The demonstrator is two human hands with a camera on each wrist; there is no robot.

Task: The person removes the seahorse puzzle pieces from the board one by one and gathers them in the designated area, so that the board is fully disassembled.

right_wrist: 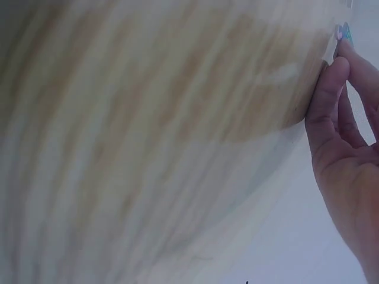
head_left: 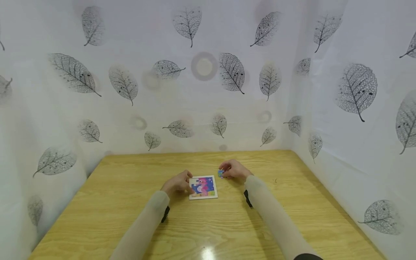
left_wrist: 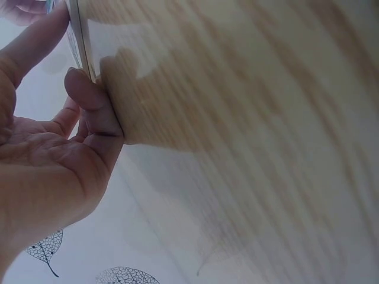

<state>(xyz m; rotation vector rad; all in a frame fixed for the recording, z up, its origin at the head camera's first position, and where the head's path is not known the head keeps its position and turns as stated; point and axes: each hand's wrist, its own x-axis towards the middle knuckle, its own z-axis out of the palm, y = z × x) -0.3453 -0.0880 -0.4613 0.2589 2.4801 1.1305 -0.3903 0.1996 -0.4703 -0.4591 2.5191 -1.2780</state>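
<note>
A small square jigsaw puzzle [head_left: 204,186] with a white border lies on the table, showing a pink figure against blue with a star. Pale backing shows at its upper left. My left hand [head_left: 178,181] rests at the puzzle's left edge, thumb and a finger spread along it. In the left wrist view, the left hand [left_wrist: 65,142] has its thumb straight and a lower finger bent against the table. Beyond the puzzle's upper right corner, my right hand [head_left: 235,170] pinches a blue puzzle piece [head_left: 221,173] at the table. Only part of that puzzle piece [right_wrist: 344,34] shows in the right wrist view.
The light wooden table [head_left: 208,220] extends around both hands. A white curtain [head_left: 204,108] printed with dark leaves hangs behind the table and along both sides. Light glares off the table's near edge.
</note>
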